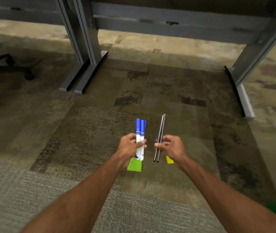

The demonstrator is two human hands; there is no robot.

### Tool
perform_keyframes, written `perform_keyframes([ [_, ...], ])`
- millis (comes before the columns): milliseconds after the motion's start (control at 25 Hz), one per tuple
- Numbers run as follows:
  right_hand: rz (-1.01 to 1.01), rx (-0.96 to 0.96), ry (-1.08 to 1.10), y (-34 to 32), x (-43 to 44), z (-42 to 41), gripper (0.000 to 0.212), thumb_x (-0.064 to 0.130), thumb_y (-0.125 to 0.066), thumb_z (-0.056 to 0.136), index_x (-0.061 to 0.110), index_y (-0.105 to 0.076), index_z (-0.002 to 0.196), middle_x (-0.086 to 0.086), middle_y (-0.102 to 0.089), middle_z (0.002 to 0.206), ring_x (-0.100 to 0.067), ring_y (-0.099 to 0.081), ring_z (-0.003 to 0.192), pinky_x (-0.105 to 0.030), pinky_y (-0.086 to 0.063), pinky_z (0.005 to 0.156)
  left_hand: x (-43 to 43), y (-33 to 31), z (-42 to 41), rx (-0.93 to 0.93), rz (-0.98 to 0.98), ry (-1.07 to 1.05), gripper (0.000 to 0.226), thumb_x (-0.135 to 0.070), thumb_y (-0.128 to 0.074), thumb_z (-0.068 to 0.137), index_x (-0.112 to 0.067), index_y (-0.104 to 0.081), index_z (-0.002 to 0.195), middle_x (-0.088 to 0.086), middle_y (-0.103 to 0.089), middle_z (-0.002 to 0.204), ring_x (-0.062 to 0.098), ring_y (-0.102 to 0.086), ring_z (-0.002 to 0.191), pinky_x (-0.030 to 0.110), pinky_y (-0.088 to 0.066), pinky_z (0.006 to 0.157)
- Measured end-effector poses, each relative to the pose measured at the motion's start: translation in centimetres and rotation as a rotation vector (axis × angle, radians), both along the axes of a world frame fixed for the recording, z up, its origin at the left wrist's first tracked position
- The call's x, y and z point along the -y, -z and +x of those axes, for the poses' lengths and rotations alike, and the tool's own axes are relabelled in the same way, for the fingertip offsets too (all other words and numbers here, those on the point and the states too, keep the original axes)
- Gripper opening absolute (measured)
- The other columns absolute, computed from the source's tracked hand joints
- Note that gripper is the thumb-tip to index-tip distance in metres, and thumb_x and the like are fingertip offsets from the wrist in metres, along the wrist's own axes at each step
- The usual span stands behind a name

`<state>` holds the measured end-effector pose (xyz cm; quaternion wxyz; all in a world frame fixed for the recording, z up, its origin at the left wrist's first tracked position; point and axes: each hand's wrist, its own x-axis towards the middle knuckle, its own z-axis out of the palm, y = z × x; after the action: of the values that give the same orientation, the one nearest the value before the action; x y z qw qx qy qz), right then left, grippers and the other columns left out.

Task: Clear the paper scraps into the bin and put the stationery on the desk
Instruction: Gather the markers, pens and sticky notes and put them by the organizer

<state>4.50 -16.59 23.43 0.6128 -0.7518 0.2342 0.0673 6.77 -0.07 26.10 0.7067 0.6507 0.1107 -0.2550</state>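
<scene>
**Head view: both hands loaded over carpet**

Head view, single frame, slightly blurred.

Left hand: fingers and thumb curled round two markers, white barrels with blue caps, lying side by side and touching. The caps stand out beyond the fingers, away from the person. The barrel ends project from the wrist side of the grip. A green scrap sticks out on that same wrist side, beneath the barrel ends.

Right hand: thumb and fingertips pinch two thin dark rods, side by side. The longer part runs forward past the fingers and short ends show on the wrist side. Whether they are pencils cannot be told. A yellow scrap shows under the heel of this hand.

The hands are near each other but apart, with the markers and rods roughly parallel across the gap.

Surroundings: carpet lies below both grips, desk legs stand beyond them, and a chair base is far to the left.
</scene>
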Motion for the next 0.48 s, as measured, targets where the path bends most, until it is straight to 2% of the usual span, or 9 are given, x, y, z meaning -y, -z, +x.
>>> perform_keyframes([
  [80, 0.048, -0.013, 0.004, -6.9, 0.7, -0.6, 0.021, -0.006, -0.072, 0.076, -0.008, -0.059, 0.093, -0.023, -0.06, 0.082, -0.029, -0.06, 0.078, -0.042, -0.054, 0.068, 0.9, -6.5, 0.0, 0.039, 0.006, 0.023, 0.018, 0.008, -0.06, 0.085, -0.001, -0.055, 0.099, 0.022, -0.061, 0.099, 0.02, -0.063, 0.069, 0.026, -0.056, 0.06],
  [160, 0.062, 0.012, 0.046, -14.8, 1.6, -0.7, 0.021, -0.009, -0.07, 0.076, -0.011, -0.059, 0.094, -0.022, -0.058, 0.079, -0.024, -0.059, 0.069, -0.033, -0.055, 0.059, 1.7, -13.7, 0.3, 0.067, 0.015, 0.064, 0.016, 0.008, -0.062, 0.084, -0.003, -0.057, 0.094, 0.022, -0.063, 0.097, 0.022, -0.064, 0.071, 0.03, -0.056, 0.069],
  [200, 0.067, 0.028, 0.067, -18.6, 2.0, -0.8, 0.021, -0.01, -0.07, 0.077, -0.012, -0.059, 0.094, -0.021, -0.059, 0.077, -0.023, -0.059, 0.065, -0.032, -0.056, 0.057, 2.1, -17.3, 0.4, 0.082, 0.019, 0.084, 0.016, 0.008, -0.062, 0.083, -0.005, -0.058, 0.091, 0.022, -0.064, 0.095, 0.023, -0.064, 0.072, 0.032, -0.056, 0.072],
  [360, 0.053, 0.086, 0.124, -33.7, 4.3, -1.1, 0.013, -0.008, -0.07, 0.077, 0.0, -0.063, 0.083, -0.014, -0.061, 0.068, -0.022, -0.062, 0.064, -0.027, -0.059, 0.057, 4.5, -31.7, 1.0, 0.176, 0.064, 0.197, 0.019, 0.008, -0.064, 0.082, -0.01, -0.06, 0.087, 0.018, -0.068, 0.088, 0.018, -0.066, 0.067, 0.026, -0.056, 0.064],
  [480, 0.017, 0.121, 0.145, -43.8, 6.3, -1.0, 0.013, -0.007, -0.071, 0.077, 0.004, -0.063, 0.079, -0.013, -0.063, 0.067, -0.02, -0.065, 0.064, -0.034, -0.061, 0.061, 6.9, -42.5, 2.0, 0.232, 0.059, 0.269, 0.018, 0.007, -0.065, 0.082, -0.009, -0.06, 0.088, 0.016, -0.069, 0.088, 0.021, -0.067, 0.071, 0.029, -0.057, 0.069],
])
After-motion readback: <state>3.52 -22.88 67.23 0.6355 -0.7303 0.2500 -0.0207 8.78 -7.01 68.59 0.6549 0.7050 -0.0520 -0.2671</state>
